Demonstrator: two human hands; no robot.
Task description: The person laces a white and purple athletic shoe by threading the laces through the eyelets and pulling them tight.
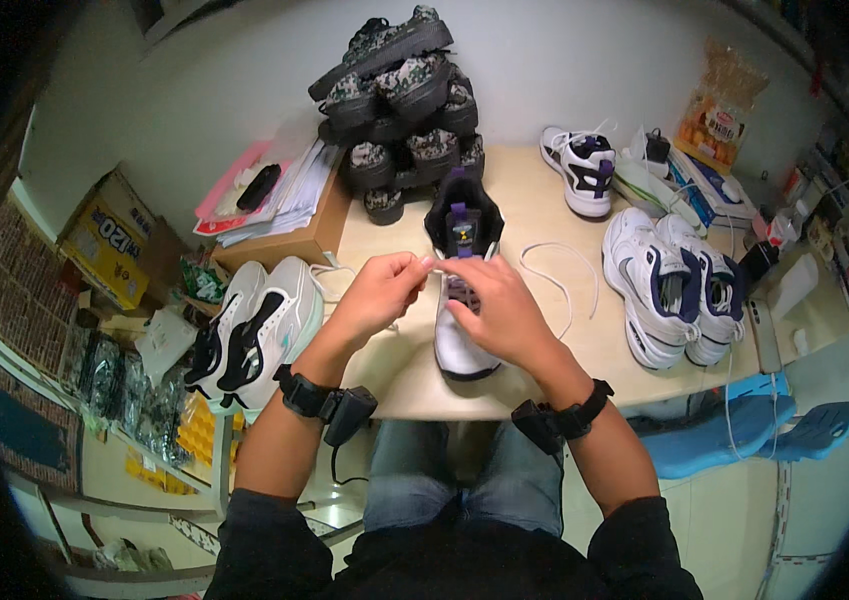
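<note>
A white sneaker point(461, 345) with a dark collar and purple tabs lies on the table in front of me, toe toward me. Over its lacing my two hands meet at the fingertips. My left hand point(381, 290) is closed in a pinch on a thin white shoelace point(336, 268), part of which trails out to the left. My right hand point(496, 305) is curled over the shoe, its index finger pressed at the same spot and its thumb lower down. Another stretch of lace loops over the table to its right. The exact grip between the fingertips is hidden.
White sneakers point(274, 320) stand at the left edge, and a white pair point(644, 290) stands right, with another pair point(584, 175) behind. Camouflage shoes point(404, 90) are stacked at the back beside a cardboard box point(319, 235) with papers. A blue stool point(724, 435) is below right.
</note>
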